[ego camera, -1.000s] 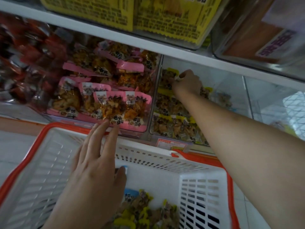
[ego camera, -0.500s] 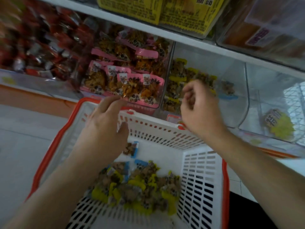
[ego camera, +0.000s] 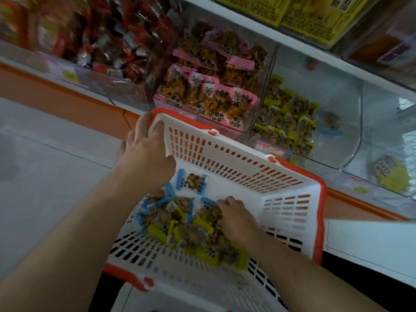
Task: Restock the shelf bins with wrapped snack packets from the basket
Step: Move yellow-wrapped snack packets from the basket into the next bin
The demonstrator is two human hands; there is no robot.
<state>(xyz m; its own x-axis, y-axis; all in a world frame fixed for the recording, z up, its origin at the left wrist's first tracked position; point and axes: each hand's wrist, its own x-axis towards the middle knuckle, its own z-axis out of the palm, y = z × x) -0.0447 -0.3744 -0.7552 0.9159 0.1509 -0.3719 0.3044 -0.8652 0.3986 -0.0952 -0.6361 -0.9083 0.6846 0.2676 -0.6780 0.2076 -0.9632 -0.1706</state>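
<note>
Red bin: far left on the shelf, the bin of red packets (ego camera: 108,41) is blurred; I can't read more of it.
Left hand: my left hand (ego camera: 144,154) grips the far left corner of the basket (ego camera: 292,199), fingers (ego camera: 141,122) curled over the orange rim and the thumb inside the wall. It holds the basket tipped up against the shelf edge.
Pink bin: the bin of pink packets (ego camera: 213,86) sits just beyond the basket rim and looks nearly full.
Snack packets: the pile of yellow and blue packets (ego camera: 186,230) lies on the basket floor, and one blue packet (ego camera: 192,182) rests apart, higher up.
Right hand: my right hand (ego camera: 236,219) is down in the pile, fingers curled into the packets; I can't tell whether it has any pinched yet.
Yellow bin: the clear bin with yellow packets (ego camera: 290,118) is only part filled and, I judge, the target.
Risk: a tilted basket on one corner grip may slip or swing and shed packets; slick wrappers may slide out of a loose handful; blue ones may land among yellow.
</note>
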